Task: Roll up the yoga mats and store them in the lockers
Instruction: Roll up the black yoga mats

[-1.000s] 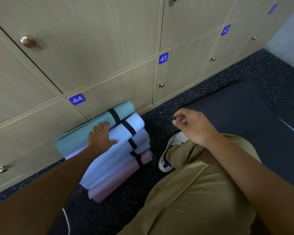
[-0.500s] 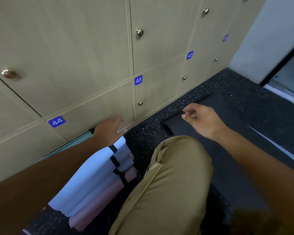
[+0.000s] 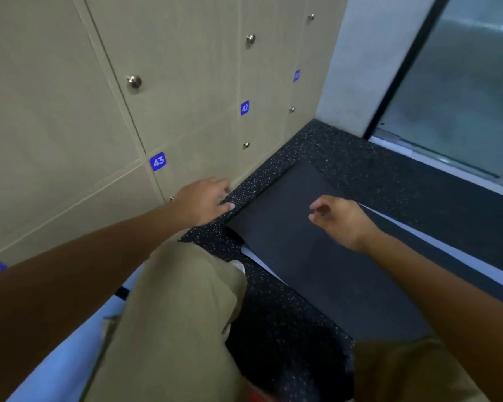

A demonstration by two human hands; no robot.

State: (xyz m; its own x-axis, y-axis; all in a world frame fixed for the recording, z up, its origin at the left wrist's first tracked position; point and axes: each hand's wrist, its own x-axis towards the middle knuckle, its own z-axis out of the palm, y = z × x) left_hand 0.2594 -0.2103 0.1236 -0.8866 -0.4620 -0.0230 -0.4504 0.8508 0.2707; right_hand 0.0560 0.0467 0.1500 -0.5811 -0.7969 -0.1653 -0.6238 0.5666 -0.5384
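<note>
- Left hand (image 3: 201,200) reaches out over the speckled rubber floor (image 3: 276,309) at the foot of the lockers (image 3: 70,117); fingers loosely extended, holding nothing; fingertips near the near-left corner of the dark flat mat (image 3: 299,250), contact unclear
- Right hand (image 3: 339,221) hovers above that mat; fingers loosely curled, thumb near the forefinger, nothing gripped
- Dark flat mat lies unrolled on the floor, one long edge running parallel to the locker fronts; a pale mat edge (image 3: 436,242) shows beneath it along the right side and at the near-left edge
- Rolled light-blue mat (image 3: 61,361) lies low left beside the bent knee in khaki trousers (image 3: 169,323), a black strap (image 3: 122,292) across it; mostly hidden by the left forearm and the leg
- Locker doors all closed; blue number tags 43 (image 3: 158,161) and 42 (image 3: 244,107) readable, a third tag at the left edge partly cut off; round metal knobs (image 3: 134,81) on the doors
- Glass panel (image 3: 462,82) in a dark frame at the right, past a grey wall section (image 3: 357,62)
</note>
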